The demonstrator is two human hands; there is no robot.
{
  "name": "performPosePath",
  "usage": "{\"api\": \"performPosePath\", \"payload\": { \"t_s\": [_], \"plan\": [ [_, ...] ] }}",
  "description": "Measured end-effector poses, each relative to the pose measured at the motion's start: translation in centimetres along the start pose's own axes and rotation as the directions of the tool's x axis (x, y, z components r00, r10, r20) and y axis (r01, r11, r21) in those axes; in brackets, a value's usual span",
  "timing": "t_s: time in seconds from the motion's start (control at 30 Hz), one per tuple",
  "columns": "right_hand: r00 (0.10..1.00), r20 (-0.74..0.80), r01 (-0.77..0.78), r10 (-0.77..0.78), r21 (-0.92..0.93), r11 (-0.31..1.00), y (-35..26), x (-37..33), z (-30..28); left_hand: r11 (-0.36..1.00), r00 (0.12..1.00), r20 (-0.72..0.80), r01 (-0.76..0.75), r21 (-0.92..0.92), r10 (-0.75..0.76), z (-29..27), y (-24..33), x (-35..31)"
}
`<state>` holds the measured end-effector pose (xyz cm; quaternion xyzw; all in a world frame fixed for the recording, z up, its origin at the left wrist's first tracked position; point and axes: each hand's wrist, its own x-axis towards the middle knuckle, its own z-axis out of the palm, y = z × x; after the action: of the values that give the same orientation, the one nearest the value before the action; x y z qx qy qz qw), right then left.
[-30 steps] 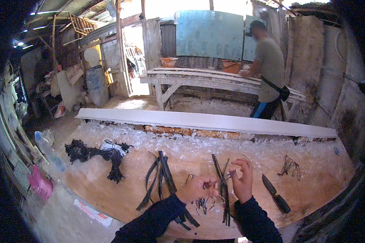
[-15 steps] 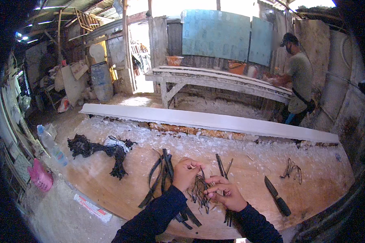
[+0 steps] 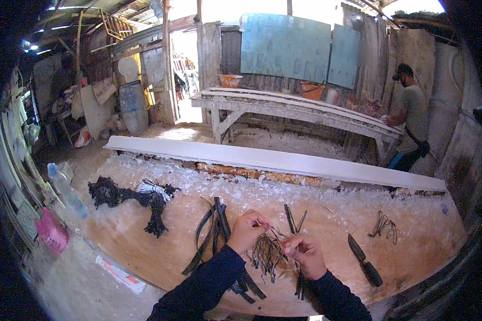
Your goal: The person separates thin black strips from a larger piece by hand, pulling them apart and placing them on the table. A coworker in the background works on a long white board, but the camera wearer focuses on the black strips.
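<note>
Two hands are being held near each other but not touching above the bench, and one slender dark strand is being pinched in the fingertips of the left hand and, it seems, of the right hand. Just below, a loose clump of strands is being partly covered by the fingers. Only the single strand appears to be being worked; the clump is being left unsorted, and how much is finished cannot be told. Flat black strips near the left hand and narrower strips behind the right hand are being partly hidden by hands and sleeves. Beyond the right sleeve, a black-handled knife is being left lying within the working side, with a wiry tangle farther off. A black fibre bundle with white ties is being left at the left, and the back edge is being bounded by a long white moulding.
</note>
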<state>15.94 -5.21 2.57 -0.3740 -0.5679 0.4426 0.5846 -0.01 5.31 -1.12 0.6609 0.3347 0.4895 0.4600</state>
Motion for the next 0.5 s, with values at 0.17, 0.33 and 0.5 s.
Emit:
{"api": "performPosePath", "payload": {
  "t_s": [0.17, 0.33, 0.5],
  "plan": [
    [0.922, -0.376, -0.08, 0.092, 0.048, 0.996, -0.7, 1.0, -1.2, 0.99, 0.941, 0.307, -0.139, -0.028, 0.141, 0.7, 1.0, -0.4],
    [0.886, -0.405, 0.018, -0.224, -0.453, 0.891, 0.2, 1.8, -2.2, 0.966, 0.672, 0.695, -0.158, -0.204, 0.256, 3.4, 2.9, -2.8],
    [0.871, -0.38, 0.099, -0.311, -0.485, 0.869, 2.1, 2.3, -3.2, 0.983, 0.63, 0.758, -0.158, -0.09, 0.17, 2.0, 3.9, -2.6]
  ]
}}
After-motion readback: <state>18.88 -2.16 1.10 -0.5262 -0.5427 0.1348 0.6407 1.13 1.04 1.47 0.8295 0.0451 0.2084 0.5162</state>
